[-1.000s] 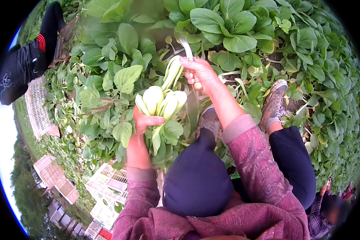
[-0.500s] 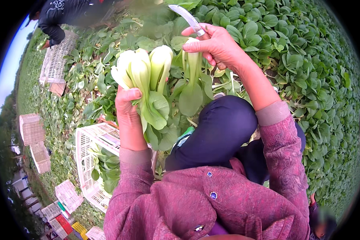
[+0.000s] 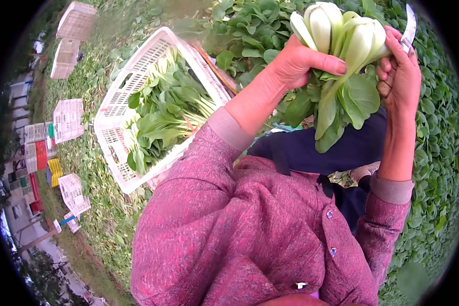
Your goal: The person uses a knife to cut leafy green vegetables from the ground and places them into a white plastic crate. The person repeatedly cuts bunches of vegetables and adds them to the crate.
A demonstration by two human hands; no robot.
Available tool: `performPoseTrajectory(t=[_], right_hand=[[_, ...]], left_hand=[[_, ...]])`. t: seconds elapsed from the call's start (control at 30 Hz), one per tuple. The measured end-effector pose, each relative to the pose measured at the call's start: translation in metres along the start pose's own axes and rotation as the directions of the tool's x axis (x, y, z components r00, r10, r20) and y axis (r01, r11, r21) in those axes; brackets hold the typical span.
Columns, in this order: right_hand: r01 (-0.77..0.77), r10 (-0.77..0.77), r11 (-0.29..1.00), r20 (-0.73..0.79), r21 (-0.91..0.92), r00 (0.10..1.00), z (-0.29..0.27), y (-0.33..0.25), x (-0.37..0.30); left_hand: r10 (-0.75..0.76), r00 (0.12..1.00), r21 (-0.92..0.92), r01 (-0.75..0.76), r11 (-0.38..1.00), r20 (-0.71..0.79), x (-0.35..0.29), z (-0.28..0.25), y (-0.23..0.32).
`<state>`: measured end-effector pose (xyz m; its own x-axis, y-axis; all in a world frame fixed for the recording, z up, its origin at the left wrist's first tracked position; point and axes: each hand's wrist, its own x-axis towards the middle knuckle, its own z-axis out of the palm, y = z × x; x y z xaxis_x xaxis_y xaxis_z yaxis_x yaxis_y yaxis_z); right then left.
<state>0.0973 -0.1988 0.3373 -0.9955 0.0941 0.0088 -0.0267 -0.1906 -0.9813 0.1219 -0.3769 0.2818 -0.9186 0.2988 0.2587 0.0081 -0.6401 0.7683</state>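
Observation:
A bunch of bok choy (image 3: 353, 94), white stem ends up and green leaves hanging down, is held at the upper right. My left hand (image 3: 294, 64) is closed around its near-left side, thumb across the stems. My right hand (image 3: 404, 76) is at the right side of the bunch, fingers curled around a small knife. The knife's curved blade (image 3: 410, 28) points up, away from the stems; its handle is mostly hidden in the fingers. Whether the right fingertips also grip a stem cannot be made out.
A white plastic crate (image 3: 107, 130) to my left holds several bok choy (image 3: 176, 102). Dense leafy plants (image 3: 433, 153) grow on the right. Farther left lie pale crates (image 3: 68, 120), a red crate (image 3: 40, 155) and a yellow one (image 3: 55, 172). My bent knee (image 3: 311, 150) is below the bunch.
The view has turned left, bringing the crate nearer the middle. The bok choy from my right hand is now up against the left hand's bunch. The knife stays in my right hand.

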Motion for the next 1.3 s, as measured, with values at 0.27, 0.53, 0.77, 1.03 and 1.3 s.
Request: performPoseTrajectory(t=[0.27,0.53,0.77,1.03,1.3], right_hand=[[-0.181,0.179,0.967,0.026,0.18,0.983,0.027,0.052,-0.01],[-0.066,0.062,0.975,0.023,0.21,0.998,0.041,0.078,-0.025],[-0.099,0.088,0.978,0.065,0.185,0.994,0.033,0.079,-0.028],[-0.112,0.108,0.989,0.052,0.092,0.993,0.031,0.075,-0.037],[-0.095,0.094,0.992,0.017,0.087,0.995,0.028,0.087,-0.036]], left_hand=[[0.082,0.996,0.151,-0.074,0.986,-0.045,-0.025,-0.039,0.005],[-0.204,0.969,0.097,0.218,0.971,-0.139,-0.065,-0.077,0.044],[0.022,0.905,0.413,0.172,0.894,-0.425,-0.123,-0.087,0.149],[0.337,0.837,0.896,0.353,0.269,-0.431,-0.177,-0.111,0.216],[0.726,0.394,0.669,0.734,0.122,-0.564,-0.254,-0.26,0.267]])
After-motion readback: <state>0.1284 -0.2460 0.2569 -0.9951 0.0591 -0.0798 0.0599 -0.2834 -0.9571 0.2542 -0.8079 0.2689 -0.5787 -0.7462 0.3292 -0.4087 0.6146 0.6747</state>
